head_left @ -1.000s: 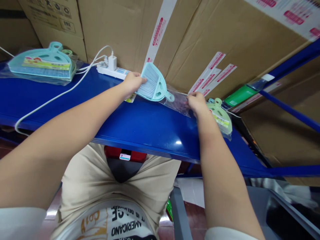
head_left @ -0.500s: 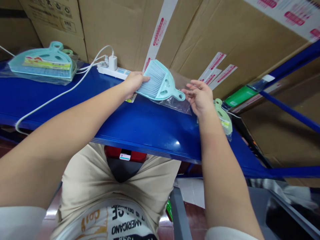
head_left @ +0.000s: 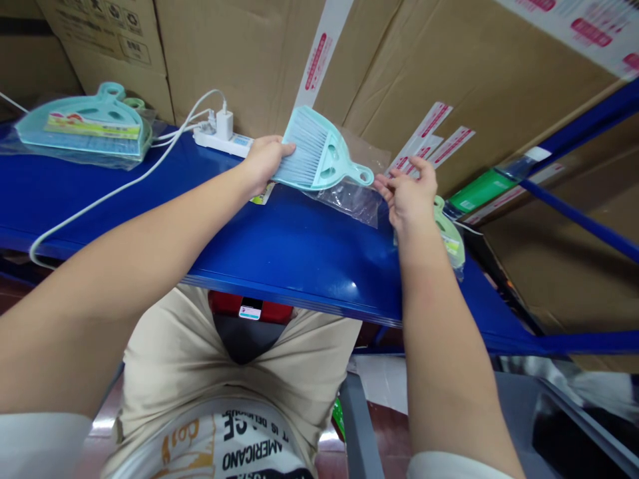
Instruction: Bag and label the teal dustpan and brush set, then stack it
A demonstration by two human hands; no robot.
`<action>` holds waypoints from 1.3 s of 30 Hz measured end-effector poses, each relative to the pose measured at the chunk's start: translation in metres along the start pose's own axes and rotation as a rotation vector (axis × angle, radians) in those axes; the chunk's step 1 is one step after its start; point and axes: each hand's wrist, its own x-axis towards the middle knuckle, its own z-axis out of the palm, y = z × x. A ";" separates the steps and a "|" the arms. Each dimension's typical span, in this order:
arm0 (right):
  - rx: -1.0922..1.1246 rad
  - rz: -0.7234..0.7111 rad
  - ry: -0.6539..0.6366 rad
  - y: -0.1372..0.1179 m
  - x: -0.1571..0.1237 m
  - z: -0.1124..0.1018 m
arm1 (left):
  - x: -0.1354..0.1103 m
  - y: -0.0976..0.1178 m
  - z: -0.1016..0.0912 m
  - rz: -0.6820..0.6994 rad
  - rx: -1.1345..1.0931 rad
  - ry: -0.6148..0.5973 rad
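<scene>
My left hand (head_left: 263,161) grips the bristle end of a small light-blue brush-and-dustpan set (head_left: 319,158), lifted a little above the blue shelf (head_left: 279,246). The set's handle points right, into the mouth of a clear plastic bag (head_left: 357,196). My right hand (head_left: 408,193) is at the bag's right side, fingers spread and touching the plastic near the handle. A green dustpan set in a bag (head_left: 448,233) lies just behind my right wrist.
A bagged light-blue dustpan set (head_left: 84,126) lies at the far left of the shelf. A white power strip (head_left: 222,138) with a charger and white cable (head_left: 114,189) sits by the cardboard boxes (head_left: 399,73) at the back. A green packet (head_left: 479,191) lies at right.
My right hand let go of the bag's far end, opened, and came back to the bag mouth. My left hand lifted the brush set slightly up and right.
</scene>
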 end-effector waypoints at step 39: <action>-0.183 0.218 -0.302 -0.020 -0.035 0.004 | -0.004 0.001 0.003 -0.020 0.030 0.004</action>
